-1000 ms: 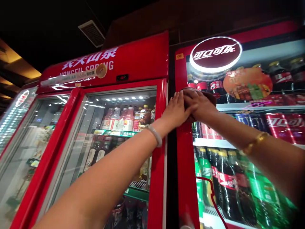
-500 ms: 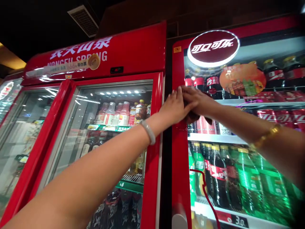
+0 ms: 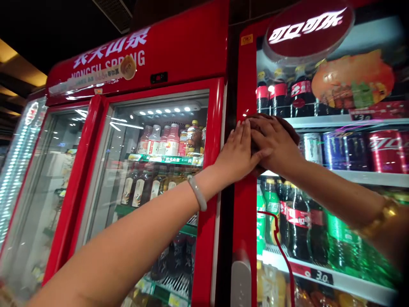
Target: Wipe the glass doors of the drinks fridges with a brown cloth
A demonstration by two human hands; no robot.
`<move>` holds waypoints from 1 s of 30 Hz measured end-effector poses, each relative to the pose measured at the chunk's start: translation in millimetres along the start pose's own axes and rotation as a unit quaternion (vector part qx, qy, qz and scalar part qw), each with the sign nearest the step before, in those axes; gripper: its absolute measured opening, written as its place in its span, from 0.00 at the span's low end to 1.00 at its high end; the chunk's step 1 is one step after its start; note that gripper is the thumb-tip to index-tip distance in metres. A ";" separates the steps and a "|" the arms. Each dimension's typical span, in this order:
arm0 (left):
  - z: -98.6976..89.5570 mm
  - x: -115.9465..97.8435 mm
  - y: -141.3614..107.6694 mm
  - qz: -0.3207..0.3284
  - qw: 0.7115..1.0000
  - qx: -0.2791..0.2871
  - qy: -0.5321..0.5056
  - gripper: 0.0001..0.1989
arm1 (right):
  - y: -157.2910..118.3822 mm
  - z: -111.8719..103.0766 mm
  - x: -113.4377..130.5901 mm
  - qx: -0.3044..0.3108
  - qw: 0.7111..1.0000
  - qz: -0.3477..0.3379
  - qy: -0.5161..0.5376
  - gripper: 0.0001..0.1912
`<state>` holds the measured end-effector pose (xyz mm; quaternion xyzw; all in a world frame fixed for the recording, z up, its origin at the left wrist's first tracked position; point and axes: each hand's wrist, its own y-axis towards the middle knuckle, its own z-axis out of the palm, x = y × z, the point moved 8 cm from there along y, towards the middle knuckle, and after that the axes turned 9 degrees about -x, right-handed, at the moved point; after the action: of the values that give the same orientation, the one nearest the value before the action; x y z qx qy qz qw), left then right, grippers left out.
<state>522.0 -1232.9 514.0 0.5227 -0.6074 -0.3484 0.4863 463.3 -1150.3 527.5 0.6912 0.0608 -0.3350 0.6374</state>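
Note:
My left hand (image 3: pixel 238 151), with a pale bangle at the wrist, reaches up to the gap between two red drink coolers. Its fingers lie extended against a dark brown rounded object (image 3: pixel 289 130). My right hand (image 3: pixel 275 143), a gold bracelet on its wrist, rests on the same object with its fingers spread over it, and touches my left thumb. Most of the object is hidden under both hands, and what it is cannot be made out. It sits in front of the left frame of the right cooler (image 3: pixel 246 196).
The left cooler (image 3: pixel 219 213) has glass doors with bottles on shelves. Behind the right cooler's glass stand cola bottles (image 3: pixel 298 221), green bottles and cans (image 3: pixel 385 149). A grey handle (image 3: pixel 241 281) is low on its frame. A ceiling vent (image 3: pixel 116 13) shows at top left.
The view has shifted, so the coolers' upper parts sit higher in the picture. My right hand now lies flatter and more spread, and more of the brown object shows behind it.

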 end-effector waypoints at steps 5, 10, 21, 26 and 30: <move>11.0 -16.9 -56.4 0.025 0.997 0.066 0.010 0.51 | -49.3 -5.6 31.6 0.029 0.998 -0.035 0.034 0.30; -0.8 -12.0 -25.5 -0.044 0.996 0.074 0.030 0.41 | -14.7 -4.3 20.2 0.085 0.995 0.052 -0.013 0.32; 29.8 -47.4 -188.8 -0.058 0.972 0.216 -0.071 0.52 | -154.1 -11.3 115.3 0.191 0.970 0.148 0.032 0.27; 21.5 -43.2 -171.2 -0.080 0.981 0.159 -0.080 0.52 | -130.8 -3.7 108.2 0.205 0.967 0.148 -0.016 0.30; 31.9 -49.6 -208.5 -0.129 0.963 0.216 -0.092 0.49 | -160.8 -8.8 127.7 0.216 0.963 0.162 -0.012 0.30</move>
<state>552.3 -1231.3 299.5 0.6546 -0.6381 -0.3154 0.2547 482.5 -1157.0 323.0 0.8093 -0.1330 -0.2406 0.5192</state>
